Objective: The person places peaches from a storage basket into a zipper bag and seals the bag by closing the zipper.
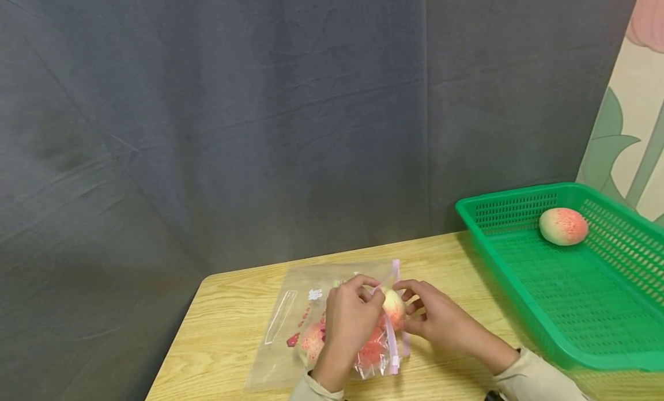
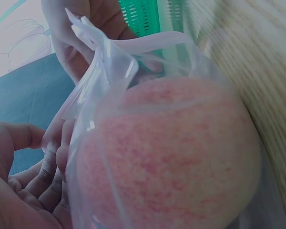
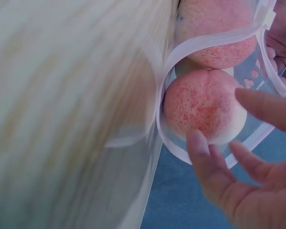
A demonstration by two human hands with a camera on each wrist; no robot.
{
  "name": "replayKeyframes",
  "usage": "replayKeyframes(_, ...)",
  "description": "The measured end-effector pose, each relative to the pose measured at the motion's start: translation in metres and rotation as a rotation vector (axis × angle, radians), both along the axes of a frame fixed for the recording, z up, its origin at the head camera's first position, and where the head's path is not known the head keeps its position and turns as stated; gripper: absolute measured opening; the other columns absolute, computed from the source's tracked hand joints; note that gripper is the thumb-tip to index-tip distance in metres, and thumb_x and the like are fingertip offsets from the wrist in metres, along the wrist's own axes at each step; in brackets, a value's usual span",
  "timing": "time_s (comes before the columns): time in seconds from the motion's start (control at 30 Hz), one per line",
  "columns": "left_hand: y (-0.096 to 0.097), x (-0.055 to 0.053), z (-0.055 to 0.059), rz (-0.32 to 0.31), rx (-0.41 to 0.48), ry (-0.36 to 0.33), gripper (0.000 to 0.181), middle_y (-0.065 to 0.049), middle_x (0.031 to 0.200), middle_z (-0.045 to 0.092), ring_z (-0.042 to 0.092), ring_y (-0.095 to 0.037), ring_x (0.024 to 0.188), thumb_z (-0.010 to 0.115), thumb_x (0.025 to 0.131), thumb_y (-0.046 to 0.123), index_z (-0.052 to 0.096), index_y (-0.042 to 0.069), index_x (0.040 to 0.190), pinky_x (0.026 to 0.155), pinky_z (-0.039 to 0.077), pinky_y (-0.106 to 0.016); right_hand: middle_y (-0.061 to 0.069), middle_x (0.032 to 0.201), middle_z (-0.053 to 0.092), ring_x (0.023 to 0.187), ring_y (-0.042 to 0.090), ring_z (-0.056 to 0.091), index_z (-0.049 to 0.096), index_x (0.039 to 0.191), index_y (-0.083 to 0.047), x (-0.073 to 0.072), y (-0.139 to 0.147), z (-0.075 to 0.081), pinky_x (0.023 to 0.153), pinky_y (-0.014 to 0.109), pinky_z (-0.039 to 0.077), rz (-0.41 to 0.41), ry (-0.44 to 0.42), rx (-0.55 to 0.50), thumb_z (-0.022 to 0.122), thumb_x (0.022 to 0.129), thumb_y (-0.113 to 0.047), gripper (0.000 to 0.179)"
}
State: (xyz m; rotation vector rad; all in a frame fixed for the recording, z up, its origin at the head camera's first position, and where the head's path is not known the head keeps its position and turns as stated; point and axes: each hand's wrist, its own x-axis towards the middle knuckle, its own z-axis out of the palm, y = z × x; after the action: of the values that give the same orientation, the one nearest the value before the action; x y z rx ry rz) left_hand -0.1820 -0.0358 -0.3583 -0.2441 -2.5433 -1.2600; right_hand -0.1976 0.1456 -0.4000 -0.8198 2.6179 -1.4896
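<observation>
A clear zip bag [image 1: 275, 355] with a pink zip edge lies on the table, its mouth spread toward the right and several peaches inside. My left hand [image 1: 353, 317] pinches the upper film near the mouth, thumb against fingers, as the left wrist view shows beside a large peach [image 2: 171, 152]. At the opening sits a pale peach with a red blush [image 3: 205, 107], framed by the pink zip edge. My right hand [image 1: 441, 317] reaches in from the right with fingers spread, fingertips [image 3: 198, 140] right at that peach's surface. A white slider [image 1: 396, 361] sits on the zip edge.
To the right stands a green plastic basket [image 1: 524, 314] with one peach [image 1: 563, 226] in its far part. The wooden table [image 1: 207, 332] ends at a dark grey cloth [image 1: 290, 130] behind. A wall with flower patterns [image 1: 630, 118] shows at far right.
</observation>
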Motion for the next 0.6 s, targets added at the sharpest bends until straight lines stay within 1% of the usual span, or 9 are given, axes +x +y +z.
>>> replayKeyframes(0.1,0.0001,-0.0001,-0.0007,-0.015,0.004,-0.018,0.016,0.014,0.051,0.055,0.035,-0.002,0.031,0.062,0.081,0.008,0.070,0.009,0.094,0.032,0.025,-0.016,0.013,0.127,0.050,0.107,0.031,0.056,0.045,0.131,-0.007,-0.0001,-0.0001,-0.0021,0.081,0.031,0.052,0.076,-0.020,-0.047,0.069,0.083,-0.007,0.054)
replayKeyframes(0.2,0.0006,-0.0002,-0.0012,-0.025,0.008,-0.033,0.017,0.014,0.051,0.055,0.038,-0.001,0.031,0.063,0.081,0.009,0.069,0.008,0.096,0.032,0.026,-0.016,0.015,0.140,0.041,0.120,0.037,0.049,0.039,0.138,-0.009,0.0007,0.0005,-0.0033,0.088,0.034,0.049,0.182,-0.083,-0.097,0.063,0.089,-0.007,0.054)
replayKeyframes(0.3,0.0013,-0.0008,-0.0018,-0.022,0.007,-0.022,0.016,0.014,0.051,0.055,0.043,-0.002,0.031,0.064,0.081,0.010,0.070,0.007,0.096,0.031,0.027,-0.017,0.014,0.147,0.033,0.127,0.036,0.042,0.033,0.142,-0.012,0.0016,0.0010,-0.0036,0.092,0.036,0.046,0.257,-0.123,-0.108,0.056,0.093,-0.010,0.054)
replayKeyframes(0.4,0.0017,-0.0015,-0.0026,-0.013,-0.001,-0.006,0.015,0.015,0.050,0.056,0.043,-0.002,0.031,0.065,0.081,0.011,0.070,0.008,0.094,0.031,0.027,-0.017,0.013,0.149,0.030,0.129,0.035,0.041,0.031,0.144,-0.014,0.0020,0.0013,-0.0032,0.094,0.039,0.044,0.276,-0.129,-0.093,0.053,0.095,-0.012,0.054)
replayKeyframes(0.5,0.0015,-0.0021,-0.0041,-0.002,-0.004,-0.001,0.014,0.015,0.049,0.055,0.043,-0.002,0.030,0.064,0.080,0.010,0.070,0.009,0.093,0.031,0.027,-0.018,0.012,0.148,0.032,0.128,0.035,0.042,0.031,0.144,-0.015,0.0017,0.0020,-0.0018,0.095,0.043,0.043,0.263,-0.123,-0.082,0.053,0.095,-0.012,0.054)
replayKeyframes(0.6,0.0009,-0.0025,-0.0060,0.003,-0.003,-0.006,0.014,0.015,0.049,0.055,0.043,-0.002,0.031,0.063,0.080,0.009,0.070,0.009,0.092,0.031,0.028,-0.018,0.015,0.146,0.035,0.126,0.037,0.043,0.031,0.144,-0.012,0.0017,0.0041,0.0026,0.094,0.044,0.043,0.233,-0.110,-0.067,0.053,0.096,-0.015,0.053)
